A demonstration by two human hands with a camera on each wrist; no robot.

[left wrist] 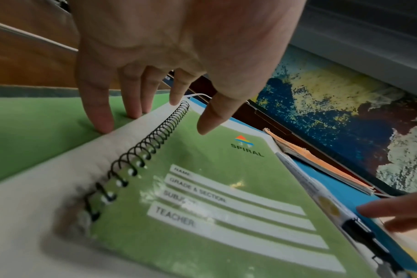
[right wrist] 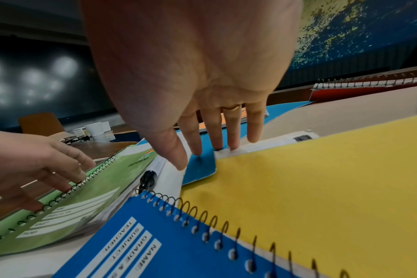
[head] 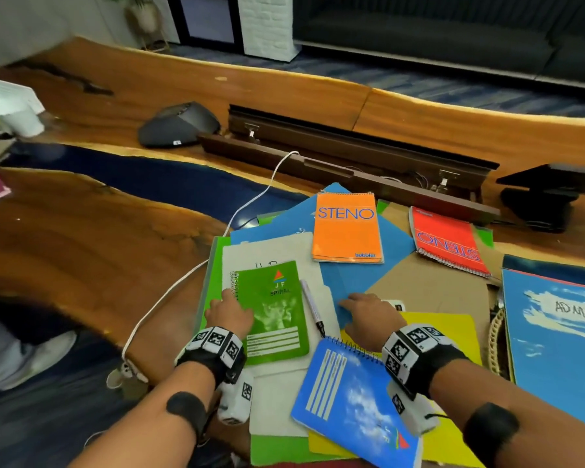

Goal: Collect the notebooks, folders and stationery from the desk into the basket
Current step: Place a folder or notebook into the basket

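Note:
A green spiral notebook (head: 274, 312) (left wrist: 214, 188) lies on a white folder (head: 284, 244), with a pen (head: 313, 307) (left wrist: 321, 197) along its right edge. My left hand (head: 228, 307) (left wrist: 143, 107) is spread, its fingertips touching the folders beside the coil. My right hand (head: 362, 305) (right wrist: 214, 143) lies flat with straight fingers on a blue folder (head: 348, 275) (right wrist: 200, 167) at the yellow folder's (head: 453, 329) (right wrist: 321, 188) edge. A blue spiral notebook (head: 352, 400) (right wrist: 155, 244) lies nearest me. Orange (head: 347, 228) and red (head: 448, 244) STENO pads lie farther back. A wicker basket rim (head: 495, 339) shows under a blue "ADMIN" folder (head: 554, 332).
A white cable (head: 250, 204) runs from the pile off the desk's near-left edge. Behind the pile stand a dark wooden cable box (head: 352, 157), a grey conference speaker (head: 179, 125) and a black monitor stand (head: 547, 197). A white perforated bin (head: 7, 106) sits far left.

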